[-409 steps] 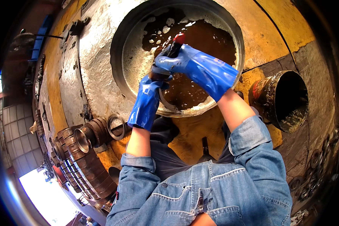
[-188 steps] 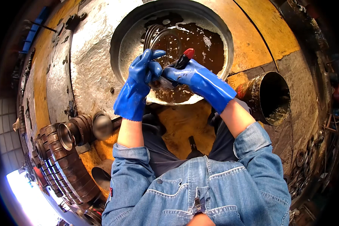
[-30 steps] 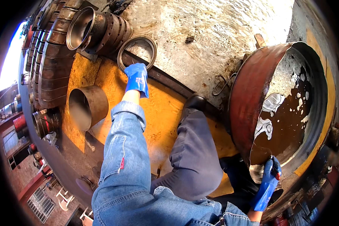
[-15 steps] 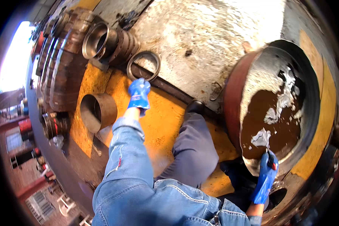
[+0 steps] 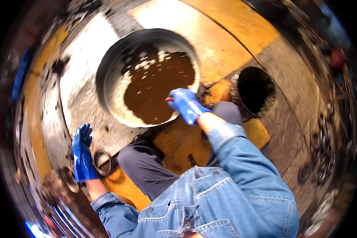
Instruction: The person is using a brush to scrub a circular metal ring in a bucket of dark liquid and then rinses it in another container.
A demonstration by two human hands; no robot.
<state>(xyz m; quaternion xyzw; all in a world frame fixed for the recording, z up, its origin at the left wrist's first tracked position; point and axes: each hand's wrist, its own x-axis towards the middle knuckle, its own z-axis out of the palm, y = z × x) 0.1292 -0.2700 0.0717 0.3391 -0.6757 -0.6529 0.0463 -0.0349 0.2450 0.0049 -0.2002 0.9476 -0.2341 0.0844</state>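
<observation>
A large round metal tub (image 5: 102, 93) holds brown liquid with pale flecks floating on it. Over the tub's near right rim is my right hand (image 5: 184, 104), in a blue glove, its fingers closed round a tool with a red part (image 5: 169, 99). The rest of that tool is hidden by the glove. My left hand (image 5: 82, 148), gloved in blue too, reaches out to the left with fingers apart and nothing in it. Close beside it a metal ring (image 5: 110, 164) lies on the floor.
To the right stands a dark, open round container (image 5: 234, 89). Several loose metal parts (image 5: 323, 154) lie at the far right. Blurred cylindrical metal parts (image 5: 53, 188) stand at the lower left. Yellow plates (image 5: 218, 43) cover parts of the floor.
My view has swung right, so the tub now sits near the middle. My left hand has come off the metal ring and opened. My right hand still grips the tool at the tub's rim.
</observation>
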